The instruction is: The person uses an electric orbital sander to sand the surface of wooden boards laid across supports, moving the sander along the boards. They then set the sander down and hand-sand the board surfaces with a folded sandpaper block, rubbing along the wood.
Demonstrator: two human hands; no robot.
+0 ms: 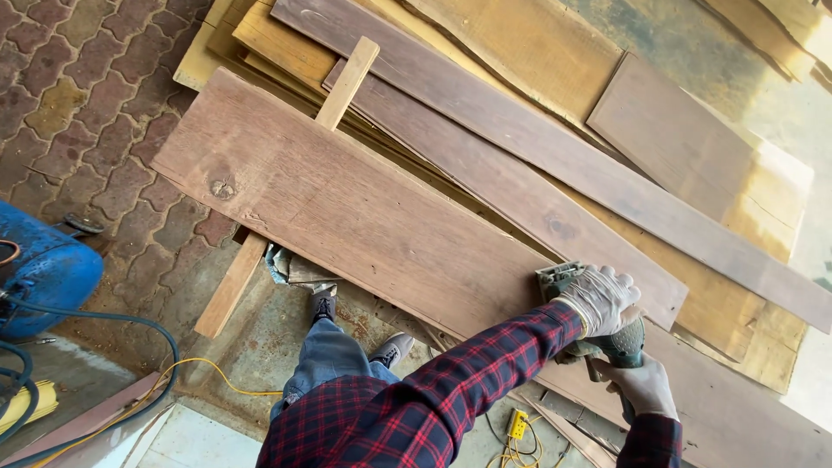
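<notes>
A green power tool [598, 334], largely hidden by two gloved hands, is pressed on a long wooden plank [347, 217]. The left hand [600, 299] is clamped over its top; the right hand [646, 387] is wrapped round the rear handle. The tool's exact type cannot be made out. More boards [537, 147] are stacked behind.

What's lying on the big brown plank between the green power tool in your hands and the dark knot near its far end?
Nothing: in the head view the wide brown wooden plank is bare between the green handheld power tool and the dark round knot.
</notes>
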